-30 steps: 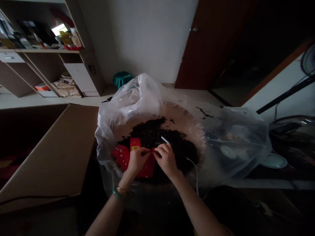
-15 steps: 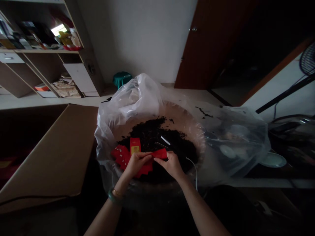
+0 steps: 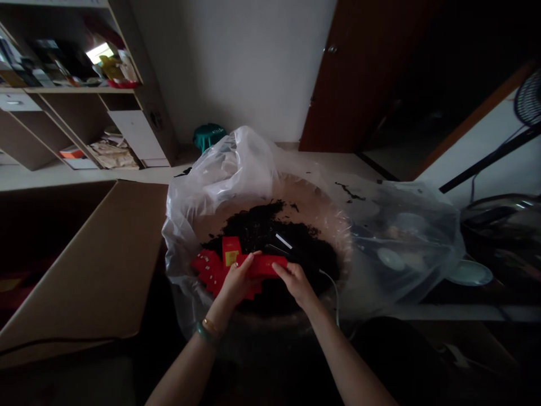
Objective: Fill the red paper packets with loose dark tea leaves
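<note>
Pinching a red paper strip [image 3: 262, 265] between them, the left hand [image 3: 239, 280] closes around its left end while the right hand [image 3: 296, 283] holds its right end in bent fingers, just above dark soil [image 3: 270, 237] and other red packets [image 3: 206, 269], inside a clear plastic bag [image 3: 220, 180].

1. The left-hand grip [image 3: 239, 280] is clasping a long red packet [image 3: 262, 265] above a round basin [image 3: 304, 197].
2. The right-hand grip [image 3: 296, 283] is pinching that packet's other end.
3. A clear plastic bag [image 3: 224, 175] is lining the basin.
4. Dark crumbly material [image 3: 270, 237] is lying inside the basin.
5. Smaller red packets [image 3: 207, 268] are piling up inside the basin.
6. A white cable [image 3: 332, 287] is crossing the basin's near rim.
</note>
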`<state>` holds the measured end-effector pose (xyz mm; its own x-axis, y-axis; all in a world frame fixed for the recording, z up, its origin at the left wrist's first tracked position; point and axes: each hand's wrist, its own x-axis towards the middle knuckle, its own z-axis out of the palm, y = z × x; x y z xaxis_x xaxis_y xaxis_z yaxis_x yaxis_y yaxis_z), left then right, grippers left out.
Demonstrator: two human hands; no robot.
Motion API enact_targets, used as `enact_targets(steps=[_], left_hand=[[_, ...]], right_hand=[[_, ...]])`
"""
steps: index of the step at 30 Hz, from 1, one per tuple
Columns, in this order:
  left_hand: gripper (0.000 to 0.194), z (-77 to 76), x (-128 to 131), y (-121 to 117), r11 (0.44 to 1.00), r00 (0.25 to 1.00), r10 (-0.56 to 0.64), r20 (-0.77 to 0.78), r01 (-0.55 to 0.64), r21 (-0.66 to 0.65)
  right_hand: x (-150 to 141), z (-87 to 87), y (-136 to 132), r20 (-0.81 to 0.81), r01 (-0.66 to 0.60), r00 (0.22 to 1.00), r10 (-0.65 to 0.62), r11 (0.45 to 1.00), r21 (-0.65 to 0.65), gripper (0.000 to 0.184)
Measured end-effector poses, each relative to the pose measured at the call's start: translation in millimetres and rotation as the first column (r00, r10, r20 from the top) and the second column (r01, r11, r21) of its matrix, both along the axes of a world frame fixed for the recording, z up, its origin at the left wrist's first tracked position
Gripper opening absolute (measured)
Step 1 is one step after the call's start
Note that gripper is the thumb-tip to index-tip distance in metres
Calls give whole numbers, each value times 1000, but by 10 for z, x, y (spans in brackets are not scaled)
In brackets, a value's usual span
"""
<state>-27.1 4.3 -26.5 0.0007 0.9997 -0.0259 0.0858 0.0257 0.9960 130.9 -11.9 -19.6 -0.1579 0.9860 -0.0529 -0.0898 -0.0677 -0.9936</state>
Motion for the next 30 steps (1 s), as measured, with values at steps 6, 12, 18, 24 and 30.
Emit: enact_targets(steps=[6, 12, 18, 24, 30], left_hand=[[61, 16, -74, 94, 989, 962, 133, 238, -113, -94], [50, 62, -139, 48, 990, 963, 140, 229, -131, -55], [49, 65, -115, 27, 997, 990, 24, 142, -14, -73], [66, 64, -138, -23, 850, 817, 183, -547, 148, 506], [59, 134, -96, -69, 731, 482, 161, -861, 529, 432]], right_hand=[[-37, -32, 46, -86, 96, 992, -92, 995, 41, 41], [-73, 91, 15, -203, -122, 973, 107, 991, -59, 38], [-33, 61, 10, -353, -150, 933, 70, 967, -204, 44], [-5, 5, 21, -343, -125, 937, 61, 978, -166, 48], [-49, -110, 49, -319, -80, 948, 20, 981, -175, 48]])
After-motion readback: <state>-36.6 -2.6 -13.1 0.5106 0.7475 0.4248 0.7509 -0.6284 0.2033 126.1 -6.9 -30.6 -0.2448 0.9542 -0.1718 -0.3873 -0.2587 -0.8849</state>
